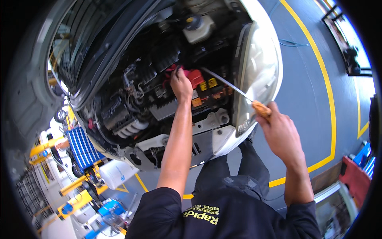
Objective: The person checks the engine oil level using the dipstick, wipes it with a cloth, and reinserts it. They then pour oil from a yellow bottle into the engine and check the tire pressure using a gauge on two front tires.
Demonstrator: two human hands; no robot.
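In my right hand [279, 133] is a long screwdriver [260, 108] with an orange handle and a thin metal shaft. The shaft slants up and left over the headlight [258, 67] into the engine bay, its tip among dark parts. My left hand [181, 84] reaches deep into the bay, fingers closed beside a bright red cover [195, 78]. Some red material shows around those fingertips, but what they grip is too hidden to name. Yellow labels [207, 84] sit just right of this hand, by an orange-topped part [197, 102].
A white reservoir [199, 30] with a dark cap stands at the far side of the bay. The raised hood [24, 87] fills the left. Below the engine bay lies the front crossmember [207, 123]. Yellow lines mark the grey floor [302, 99]; a red tool case [354, 179] is at right.
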